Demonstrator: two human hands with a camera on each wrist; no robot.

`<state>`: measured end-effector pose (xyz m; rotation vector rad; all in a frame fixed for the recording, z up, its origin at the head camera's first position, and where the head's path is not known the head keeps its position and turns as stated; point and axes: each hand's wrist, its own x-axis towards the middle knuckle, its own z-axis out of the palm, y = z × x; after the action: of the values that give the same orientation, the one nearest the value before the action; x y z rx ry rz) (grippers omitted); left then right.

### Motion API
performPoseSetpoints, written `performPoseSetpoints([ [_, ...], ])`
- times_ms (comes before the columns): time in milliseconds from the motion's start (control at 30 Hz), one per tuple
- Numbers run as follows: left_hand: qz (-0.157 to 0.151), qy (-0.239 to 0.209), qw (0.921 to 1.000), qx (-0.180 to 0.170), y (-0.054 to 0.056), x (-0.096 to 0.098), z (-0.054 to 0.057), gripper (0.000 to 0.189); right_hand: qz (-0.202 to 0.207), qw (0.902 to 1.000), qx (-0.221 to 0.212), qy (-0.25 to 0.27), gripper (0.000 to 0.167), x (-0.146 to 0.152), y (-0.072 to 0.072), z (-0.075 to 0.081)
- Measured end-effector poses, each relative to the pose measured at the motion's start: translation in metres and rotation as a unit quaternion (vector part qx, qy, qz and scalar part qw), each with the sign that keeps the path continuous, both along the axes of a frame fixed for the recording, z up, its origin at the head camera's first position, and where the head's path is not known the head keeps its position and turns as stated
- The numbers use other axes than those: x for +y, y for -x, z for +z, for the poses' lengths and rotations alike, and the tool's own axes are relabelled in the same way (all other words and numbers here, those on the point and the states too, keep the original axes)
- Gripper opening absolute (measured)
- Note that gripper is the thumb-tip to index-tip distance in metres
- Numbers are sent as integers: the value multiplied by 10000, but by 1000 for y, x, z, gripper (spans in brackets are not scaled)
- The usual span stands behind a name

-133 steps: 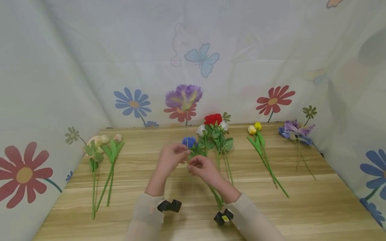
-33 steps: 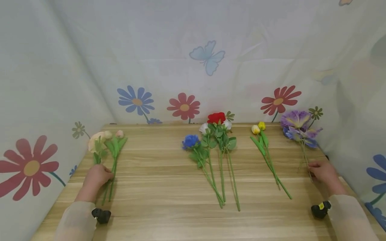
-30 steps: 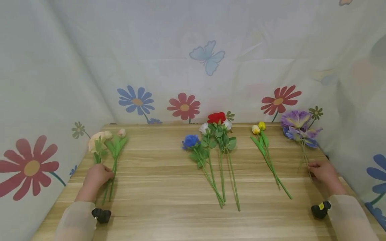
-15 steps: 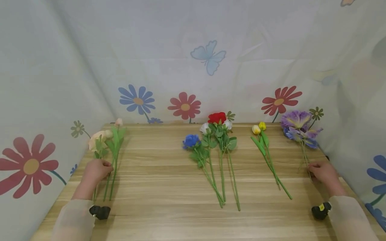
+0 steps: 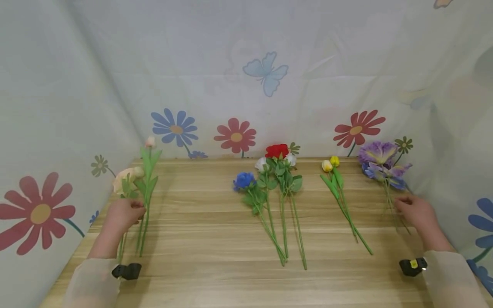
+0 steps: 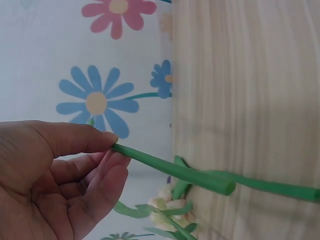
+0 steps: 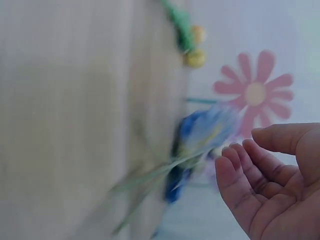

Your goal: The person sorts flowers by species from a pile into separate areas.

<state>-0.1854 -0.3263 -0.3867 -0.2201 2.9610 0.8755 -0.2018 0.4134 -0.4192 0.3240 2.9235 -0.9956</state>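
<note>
In the head view my left hand [image 5: 123, 214] pinches the stem of a pale pink tulip [image 5: 150, 142], its bloom raised above the table's back edge. The left wrist view shows the thumb and fingers of that hand on the green stem [image 6: 175, 172], whose cut end points away. Beside it lie a peach rose [image 5: 122, 182] and a cream tulip [image 5: 138, 172]. My right hand [image 5: 417, 214] is beside the stems of the purple and blue flowers [image 5: 379, 152]. In the right wrist view its thumb stands apart from its loosely bent fingers, with nothing between them.
Mid-table lie a blue flower [image 5: 244, 181], a red rose [image 5: 277, 150] and white roses [image 5: 261, 164], stems toward me. Two yellow tulips [image 5: 334, 161] lie right of them. A printed cloth [image 5: 200, 77] hangs round the wooden table [image 5: 200, 273].
My left hand has moved from among the left stems and lifted the pink tulip, its bloom rising. The right hand has let go of the purple flower's stem and risen slightly.
</note>
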Motion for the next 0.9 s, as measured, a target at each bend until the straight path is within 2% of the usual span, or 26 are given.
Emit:
performPoseSetpoints([
  [200,-129,7,9997,192,-3,18,13,37,131,9986,492,112,52,-36,-6,22],
  [433,-199,-194,9994,198,-3,40,21,40,394,9939,999,236,44,-78,-11,43],
  [700,-345,-534,9972,382,-5,65,27,40,719,9903,1055,550,43,-122,-16,54],
  [900,-503,-547,9962,449,-7,81,31,41,1061,9838,1161,866,39,-152,-16,56],
])
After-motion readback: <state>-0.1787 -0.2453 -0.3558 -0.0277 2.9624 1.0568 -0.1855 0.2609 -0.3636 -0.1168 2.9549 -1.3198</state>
